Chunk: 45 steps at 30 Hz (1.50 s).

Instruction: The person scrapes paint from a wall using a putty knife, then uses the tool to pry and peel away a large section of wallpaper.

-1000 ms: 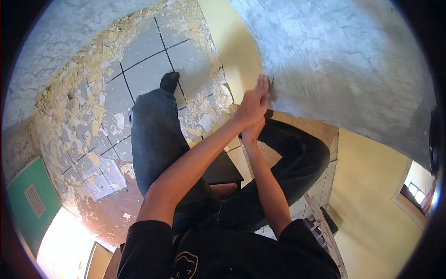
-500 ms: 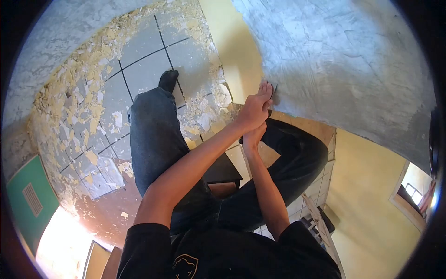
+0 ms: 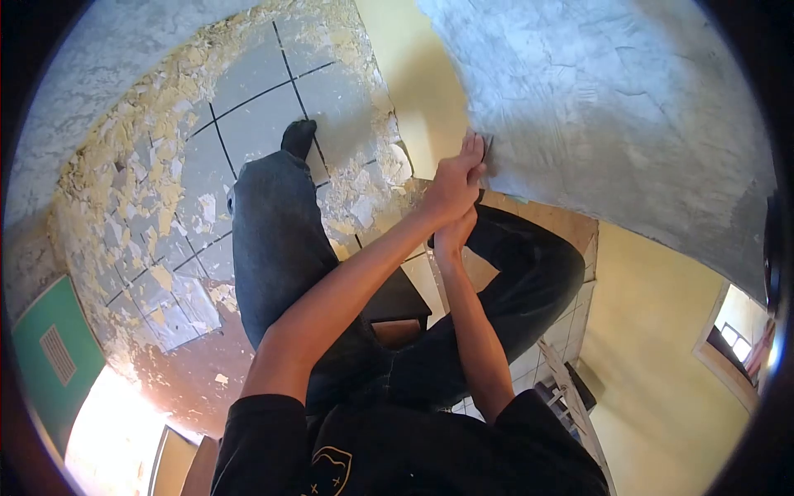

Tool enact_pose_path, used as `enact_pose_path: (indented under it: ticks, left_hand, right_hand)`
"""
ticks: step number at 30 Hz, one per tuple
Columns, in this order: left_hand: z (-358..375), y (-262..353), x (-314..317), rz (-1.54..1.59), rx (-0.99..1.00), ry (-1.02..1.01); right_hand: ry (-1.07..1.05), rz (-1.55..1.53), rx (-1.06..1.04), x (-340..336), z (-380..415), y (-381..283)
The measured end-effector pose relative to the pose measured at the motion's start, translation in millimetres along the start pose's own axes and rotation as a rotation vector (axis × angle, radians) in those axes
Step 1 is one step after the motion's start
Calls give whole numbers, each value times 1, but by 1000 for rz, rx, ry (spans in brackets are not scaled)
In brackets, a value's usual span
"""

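Note:
A scraper point(image 3: 488, 147) meets the wall at the border between yellow paint point(image 3: 426, 91) and bare grey plaster point(image 3: 595, 116). Only a small piece of its dark blade shows; the handle is hidden by my hands. My left hand point(image 3: 453, 188) lies over the tool, its fingers stretched together along the blade toward the wall. Just below, my right hand point(image 3: 453, 235) is closed around the handle end, partly covered by my left hand and wrist.
Peeled paint flakes point(image 3: 124, 190) litter the grey tiled floor point(image 3: 248, 132). My bent legs straddle a dark stool point(image 3: 399, 299). Low on the right, a wooden piece point(image 3: 571, 397) leans near a yellow wall point(image 3: 653, 322). A green panel point(image 3: 54, 355) stands at left.
Both hands and the scraper have shifted slightly upward in view along the edge of the yellow paint. Grip and legs look the same.

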<state>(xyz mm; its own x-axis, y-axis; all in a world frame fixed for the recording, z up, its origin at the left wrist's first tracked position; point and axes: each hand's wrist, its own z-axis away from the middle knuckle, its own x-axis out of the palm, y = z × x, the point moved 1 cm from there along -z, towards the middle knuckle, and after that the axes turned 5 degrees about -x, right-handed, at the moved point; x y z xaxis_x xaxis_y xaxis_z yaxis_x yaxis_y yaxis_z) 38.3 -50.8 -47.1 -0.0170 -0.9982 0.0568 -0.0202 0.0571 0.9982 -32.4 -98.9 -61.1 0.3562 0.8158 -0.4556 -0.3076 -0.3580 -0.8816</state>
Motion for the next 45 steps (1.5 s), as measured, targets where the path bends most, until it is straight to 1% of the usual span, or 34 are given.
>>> enact_pose_path:
  ticks: [3,4,6,7,8,9,10,12,14,15,16,17,18,19,20,21,22,23,24,26,27,28,30,32,33,34,35,36,38,40,41,42,44,45]
  left_hand:
    - [-12,-3,-4,-191,40,-113]
    - [-10,-5,-4,-188,23,-123]
    - [-6,-1,-2,-5,-57,-20]
    - [-3,9,-5,-61,-123,-88]
    - [0,10,-4,-61,-114,-86]
    - [1,9,-3,-115,-12,-76]
    - [-2,6,-3,-173,93,-61]
    - [-12,-4,-3,-155,98,-8]
    - [-15,-5,-4,27,-57,-46]
    - [-12,10,-10,23,-271,-160]
    - [-9,8,-8,21,-261,-154]
    - [-4,6,-4,-61,-122,-95]
    - [-3,0,1,-143,19,-32]
    - [-10,2,0,-185,139,63]
    - [-16,-1,-2,-184,135,62]
    - [-21,8,-11,-84,-64,-32]
    - [-23,9,-14,17,-255,-124]
    - [-18,4,-9,27,-133,-45]
    - [-12,-2,-4,27,-128,-40]
    - [-4,-3,4,-155,135,78]
    - [-8,-5,1,-179,55,-8]
    - [-15,0,-5,-178,60,-5]
    - [-31,2,-14,12,-262,-102]
    - [-34,-9,-12,22,-198,-51]
    - [-36,-7,-15,-64,-70,-1]
    - [-39,-4,-17,-150,65,48]
    - [-41,-3,-23,-72,-19,-40]
    - [-46,2,-33,-68,-7,-43]
    - [-57,7,-54,119,-262,-47]
    - [-60,34,-80,278,-346,59]
    - [-62,43,-89,270,-341,52]
    - [-63,49,-98,244,-314,116]
    - [-65,57,-112,213,-277,175]
    - [-65,61,-118,296,-317,128]
  right_hand:
    - [47,-60,-107,12,-15,13]
    - [12,-9,-124,13,-16,21]
    - [-22,56,-130,2,-4,29]
    - [0,23,-98,0,0,20]
    - [21,-12,-68,-1,2,10]
    - [49,-139,-17,0,3,4]
    - [43,-150,-31,5,-7,7]
    - [-16,34,-30,11,-22,27]
    - [-29,29,-18,6,-12,20]
    - [-5,69,-20,4,-6,18]
    - [22,98,-39,5,-8,12]
    - [33,-89,-23,2,-5,7]
    - [29,-93,-34,5,-10,10]
    - [24,1,-95,11,-19,17]
    - [23,103,-142,12,-23,28]
    - [-53,35,-21,13,-27,19]
    - [-50,41,-8,10,-19,24]
    - [-31,64,-50,6,-13,26]
    - [-15,80,-106,8,-14,24]
    - [-9,114,-182,16,-27,21]
    - [-4,156,-242,18,-31,23]
    - [4,199,-295,19,-33,25]
    - [14,245,-333,19,-30,22]
    - [-152,-161,-21,21,-34,-1]
    - [-174,-319,109,22,-36,-7]
    - [-169,-320,97,15,-37,-15]
    - [-224,-365,237,2,-34,-23]
    - [-281,-410,377,-9,-30,-35]
    - [-335,-337,360,-30,-26,-42]
    - [-550,-110,322,-46,-22,-46]
    - [-627,27,225,-56,-21,-51]
    - [-622,18,223,-64,-19,-55]
    - [-702,420,-202,-74,-13,-63]
    - [-694,413,-209,-75,-10,-59]
